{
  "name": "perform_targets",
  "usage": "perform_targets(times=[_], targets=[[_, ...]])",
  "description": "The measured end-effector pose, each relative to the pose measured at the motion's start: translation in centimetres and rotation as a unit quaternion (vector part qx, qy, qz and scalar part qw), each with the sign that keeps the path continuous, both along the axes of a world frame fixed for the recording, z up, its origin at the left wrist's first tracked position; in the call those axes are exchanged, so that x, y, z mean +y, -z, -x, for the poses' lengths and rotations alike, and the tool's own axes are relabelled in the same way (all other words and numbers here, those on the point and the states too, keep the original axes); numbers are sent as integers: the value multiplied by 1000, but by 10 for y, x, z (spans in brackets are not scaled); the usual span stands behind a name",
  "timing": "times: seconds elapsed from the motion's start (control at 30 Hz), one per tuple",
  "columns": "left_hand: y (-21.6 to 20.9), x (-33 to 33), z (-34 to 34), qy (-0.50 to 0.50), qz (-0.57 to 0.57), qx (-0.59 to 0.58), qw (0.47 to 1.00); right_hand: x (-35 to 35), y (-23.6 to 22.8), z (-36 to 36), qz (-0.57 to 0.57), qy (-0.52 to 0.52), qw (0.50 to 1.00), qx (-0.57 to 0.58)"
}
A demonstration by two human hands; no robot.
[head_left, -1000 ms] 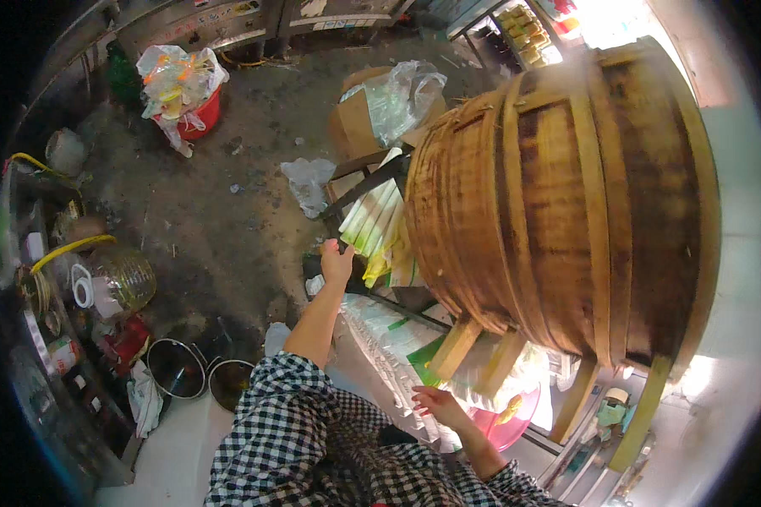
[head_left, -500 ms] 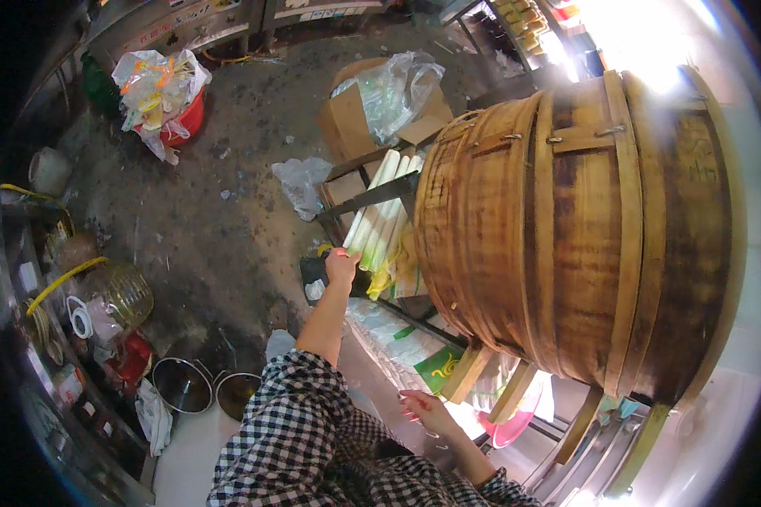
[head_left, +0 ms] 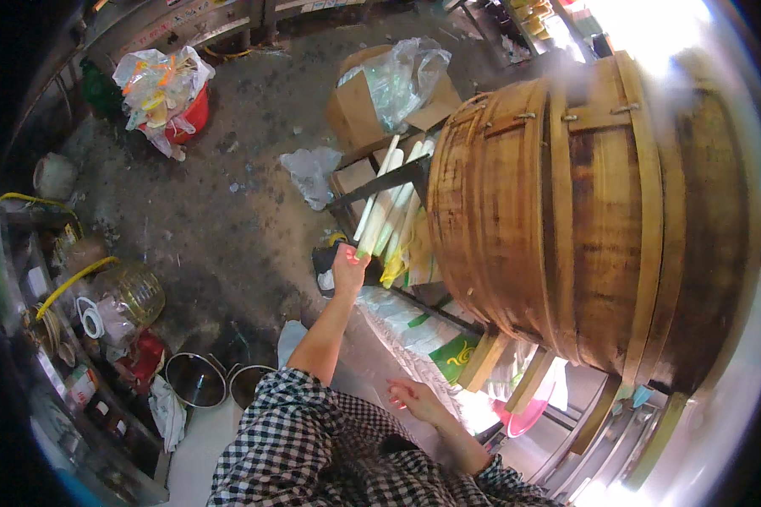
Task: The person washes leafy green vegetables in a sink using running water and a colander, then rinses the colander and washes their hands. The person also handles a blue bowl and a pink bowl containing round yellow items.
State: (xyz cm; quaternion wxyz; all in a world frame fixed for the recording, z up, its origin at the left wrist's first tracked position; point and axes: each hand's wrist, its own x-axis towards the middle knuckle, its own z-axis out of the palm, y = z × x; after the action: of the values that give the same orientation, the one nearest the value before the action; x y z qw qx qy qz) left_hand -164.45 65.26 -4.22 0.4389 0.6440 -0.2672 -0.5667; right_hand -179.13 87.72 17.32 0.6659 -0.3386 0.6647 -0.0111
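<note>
A bundle of long white stalks with green-tinged ends, which look like leeks [head_left: 385, 203], leans beside a wooden steamer and passes behind a dark metal bar. My left hand [head_left: 349, 267] reaches out to the near end of these leeks. Its fingers are closed at the end of the leftmost stalk, though the fingertips are partly hidden. My right hand [head_left: 414, 400] hangs lower down, in front of my body, fingers loosely bent and apart with nothing in them. Yellow wrapping [head_left: 393, 269] lies at the lower ends of the bundle.
The large round wooden steamer [head_left: 600, 228] fills the right side, resting on wooden bars [head_left: 482, 362]. Beyond the leeks stands a cardboard box [head_left: 355, 110] with clear plastic. A red bin [head_left: 193, 117] is far left; two metal pots [head_left: 196, 380] stand near left. A pink basin [head_left: 528, 414] sits below.
The view has shifted slightly. The leftmost leek now stands more apart from the others, with my left hand still at its end. My right hand has risen a little and moved slightly left.
</note>
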Motion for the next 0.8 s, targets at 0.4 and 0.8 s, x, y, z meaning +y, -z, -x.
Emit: perform_targets(times=[0.4, 0.8], targets=[[-31, 69, -54, 14, -56, 144, 988, -46, 42, -60, 71, 159, 979, -108], [-13, 53, -106, 226, -106, 238, 939, -200, 191, -112, 168, 316, 933, 44]])
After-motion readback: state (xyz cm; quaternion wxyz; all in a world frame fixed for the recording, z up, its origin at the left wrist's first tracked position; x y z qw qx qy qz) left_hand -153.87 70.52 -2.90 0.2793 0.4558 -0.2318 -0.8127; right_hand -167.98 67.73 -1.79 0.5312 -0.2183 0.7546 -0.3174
